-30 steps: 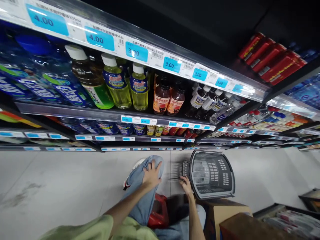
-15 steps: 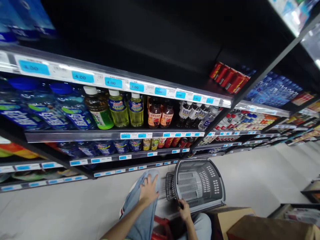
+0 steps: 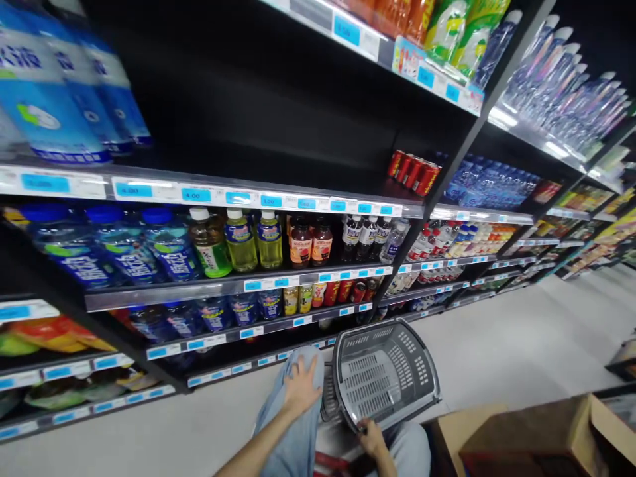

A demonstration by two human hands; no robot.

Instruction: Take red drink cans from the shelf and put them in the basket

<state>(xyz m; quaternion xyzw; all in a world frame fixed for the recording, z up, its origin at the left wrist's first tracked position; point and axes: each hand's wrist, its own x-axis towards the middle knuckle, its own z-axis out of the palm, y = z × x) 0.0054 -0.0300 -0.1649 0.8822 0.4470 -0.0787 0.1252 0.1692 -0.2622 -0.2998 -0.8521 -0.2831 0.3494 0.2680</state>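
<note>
My left hand (image 3: pixel 302 387) lies with fingers spread on the knee of my bent left leg in light blue jeans (image 3: pixel 309 430); it holds nothing. To its right, a grey plastic shopping basket (image 3: pixel 403 358) with slotted walls stands on the floor, with nothing seen inside. My right hand (image 3: pixel 371 438) is closed around the dark handle at the basket's near side. Part of the handle is hidden by the fingers. Another grey slotted piece (image 3: pixel 328 397) shows between the basket and my knee.
Shelves of drinks fill the front, including blue-capped bottles (image 3: pixel 171 245), yellow-green bottles (image 3: pixel 242 245) and red cans (image 3: pixel 413 172). Price strips (image 3: pixel 199 195) run along the edges. Cardboard boxes (image 3: pixel 527 437) stand at lower right. Something red (image 3: pixel 330 462) lies below me.
The view has tilted up, showing more of the upper shelves. The basket has turned and shifted slightly left beside my knee. My left hand stays on the knee; my right hand keeps its grip.
</note>
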